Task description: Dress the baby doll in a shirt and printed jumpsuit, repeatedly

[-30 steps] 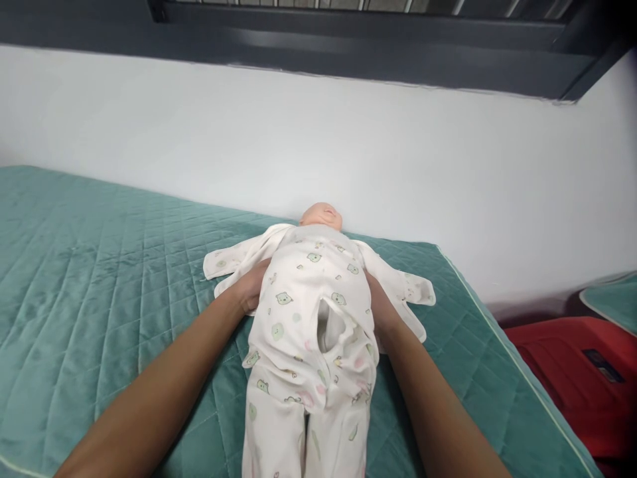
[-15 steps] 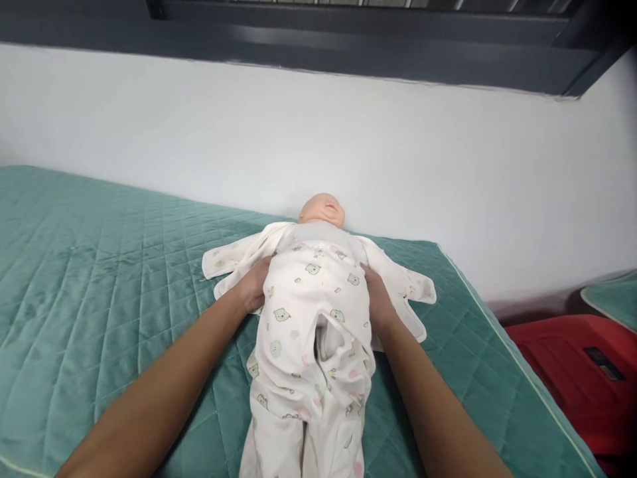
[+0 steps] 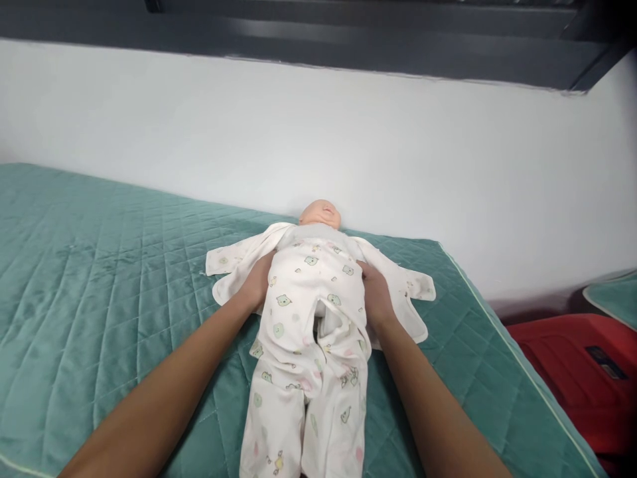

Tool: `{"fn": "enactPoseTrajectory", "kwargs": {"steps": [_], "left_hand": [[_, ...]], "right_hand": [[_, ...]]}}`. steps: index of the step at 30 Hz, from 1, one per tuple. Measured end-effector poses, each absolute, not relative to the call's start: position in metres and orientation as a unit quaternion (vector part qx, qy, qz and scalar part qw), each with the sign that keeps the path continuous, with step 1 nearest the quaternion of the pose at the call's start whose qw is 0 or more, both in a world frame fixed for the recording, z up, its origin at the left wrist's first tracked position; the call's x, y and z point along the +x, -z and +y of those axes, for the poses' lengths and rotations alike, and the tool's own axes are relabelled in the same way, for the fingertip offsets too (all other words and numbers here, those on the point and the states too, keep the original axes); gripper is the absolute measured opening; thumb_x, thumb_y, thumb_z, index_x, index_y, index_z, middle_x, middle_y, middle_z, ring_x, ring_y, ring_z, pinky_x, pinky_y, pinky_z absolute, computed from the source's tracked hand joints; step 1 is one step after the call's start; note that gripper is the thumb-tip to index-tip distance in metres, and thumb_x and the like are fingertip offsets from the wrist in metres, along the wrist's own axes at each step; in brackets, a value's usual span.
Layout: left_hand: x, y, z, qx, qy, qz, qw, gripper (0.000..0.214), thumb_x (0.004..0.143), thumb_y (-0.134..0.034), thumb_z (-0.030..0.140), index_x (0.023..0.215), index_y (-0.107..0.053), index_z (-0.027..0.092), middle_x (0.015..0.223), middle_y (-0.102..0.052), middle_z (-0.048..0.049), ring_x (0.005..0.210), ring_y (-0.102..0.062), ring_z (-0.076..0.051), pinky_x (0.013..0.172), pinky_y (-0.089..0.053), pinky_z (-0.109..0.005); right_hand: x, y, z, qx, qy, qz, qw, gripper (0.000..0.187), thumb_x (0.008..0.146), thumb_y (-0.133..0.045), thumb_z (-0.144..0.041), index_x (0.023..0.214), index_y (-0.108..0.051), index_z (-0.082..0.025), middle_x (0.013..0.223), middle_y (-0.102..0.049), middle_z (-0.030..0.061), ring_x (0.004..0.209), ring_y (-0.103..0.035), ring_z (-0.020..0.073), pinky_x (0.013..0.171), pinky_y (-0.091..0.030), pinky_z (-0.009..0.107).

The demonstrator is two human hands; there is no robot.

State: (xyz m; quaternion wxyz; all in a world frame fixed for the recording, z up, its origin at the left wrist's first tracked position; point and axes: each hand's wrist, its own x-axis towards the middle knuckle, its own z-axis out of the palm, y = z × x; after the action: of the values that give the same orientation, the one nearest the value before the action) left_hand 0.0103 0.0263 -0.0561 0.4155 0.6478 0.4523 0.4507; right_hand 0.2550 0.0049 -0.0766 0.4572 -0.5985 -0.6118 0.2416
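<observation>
- white printed trousers [image 3: 321,282] on, up over belly; doll [image 3: 320,213] face-up on green quilted pad [image 3: 124,279]
- jacket [image 3: 229,259] lies open, unfastened
- left hand [image 3: 261,279], right hand [image 3: 377,293] at trouser sides; fingers hidden, can't tell if pinching

Doll [image 3: 320,213] face up on a green quilt [image 3: 149,279] by the white wall [image 3: 249,133], printed trousers [image 3: 308,285] on, jacket [image 3: 398,275] spread to both sides, left hand [image 3: 259,280] and right hand [image 3: 377,292] against opposite trouser sides, grip partly hidden, dark frame [image 3: 348,40] above, red object [image 3: 562,358] at right.
</observation>
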Motion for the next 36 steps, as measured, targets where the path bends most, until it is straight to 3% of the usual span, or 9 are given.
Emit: {"fn": "enactPoseTrajectory", "kwargs": {"steps": [9,13,17,22,26,32,36], "left_hand": [[0.007,0.057,0.032,0.579,-0.459,0.560,0.375,0.019,0.080,-0.056,0.032,0.089,-0.066,0.018,0.094,-0.073,-0.0059,0.090,-0.065,-0.025,0.081,-0.050,-0.036],[0.007,0.059,0.036,0.601,-0.524,0.527,0.292,0.022,0.087,-0.054,0.038,0.090,-0.067,0.020,0.095,-0.072,-0.0039,0.092,-0.064,-0.021,0.087,-0.048,-0.035],[0.008,0.051,0.036,0.691,-0.526,0.402,0.289,0.021,0.091,-0.053,0.034,0.097,-0.069,0.022,0.111,-0.068,-0.0042,0.108,-0.060,-0.019,0.100,-0.044,-0.033],[0.005,0.045,0.045,0.780,-0.436,0.331,0.305,0.023,0.093,-0.052,0.035,0.109,-0.065,0.024,0.128,-0.059,-0.0070,0.129,-0.047,-0.021,0.112,-0.033,-0.037],[0.004,0.040,0.053,0.791,-0.407,0.330,0.318,0.019,0.089,-0.057,0.038,0.099,-0.064,0.023,0.142,-0.046,-0.0065,0.136,-0.038,-0.023,0.111,-0.033,-0.036],[0.008,0.040,0.061,0.735,-0.420,0.318,0.426,0.019,0.084,-0.060,0.036,0.079,-0.055,0.019,0.135,-0.056,-0.0099,0.122,-0.053,-0.023,0.103,-0.039,-0.037],[0.007,0.039,0.073,0.706,-0.410,0.322,0.479,0.022,0.081,-0.061,0.038,0.076,-0.055,0.018,0.124,-0.062,-0.0098,0.117,-0.056,-0.023,0.098,-0.042,-0.037]], "right_hand": [[0.262,0.079,0.008,-0.648,-0.238,-0.521,0.502,0.022,0.078,-0.059,-0.026,0.097,-0.067,-0.021,0.104,-0.074,0.0074,0.097,-0.067,0.0251,0.087,-0.050,0.041],[0.253,0.063,0.000,-0.626,-0.171,-0.532,0.544,0.015,0.083,-0.062,-0.035,0.092,-0.066,-0.023,0.093,-0.072,0.0046,0.090,-0.067,0.0223,0.087,-0.050,0.040],[0.241,0.053,-0.001,-0.536,-0.183,-0.595,0.570,0.016,0.086,-0.062,-0.037,0.095,-0.066,-0.024,0.102,-0.066,0.0042,0.096,-0.063,0.0198,0.089,-0.050,0.036],[0.243,0.050,0.010,-0.475,-0.203,-0.685,0.515,0.018,0.087,-0.062,-0.034,0.102,-0.063,-0.026,0.114,-0.060,0.0044,0.113,-0.056,0.0204,0.099,-0.044,0.038],[0.249,0.045,0.017,-0.474,-0.186,-0.729,0.457,0.015,0.085,-0.062,-0.034,0.097,-0.059,-0.025,0.123,-0.057,0.0060,0.123,-0.049,0.0221,0.107,-0.036,0.041],[0.247,0.036,0.029,-0.475,-0.210,-0.774,0.361,0.020,0.085,-0.060,-0.040,0.079,-0.051,-0.023,0.141,-0.049,0.0072,0.135,-0.038,0.0244,0.112,-0.027,0.043],[0.247,0.029,0.042,-0.462,-0.231,-0.788,0.334,0.028,0.091,-0.051,-0.046,0.075,-0.052,-0.023,0.137,-0.053,0.0061,0.131,-0.043,0.0225,0.109,-0.031,0.039]]}}
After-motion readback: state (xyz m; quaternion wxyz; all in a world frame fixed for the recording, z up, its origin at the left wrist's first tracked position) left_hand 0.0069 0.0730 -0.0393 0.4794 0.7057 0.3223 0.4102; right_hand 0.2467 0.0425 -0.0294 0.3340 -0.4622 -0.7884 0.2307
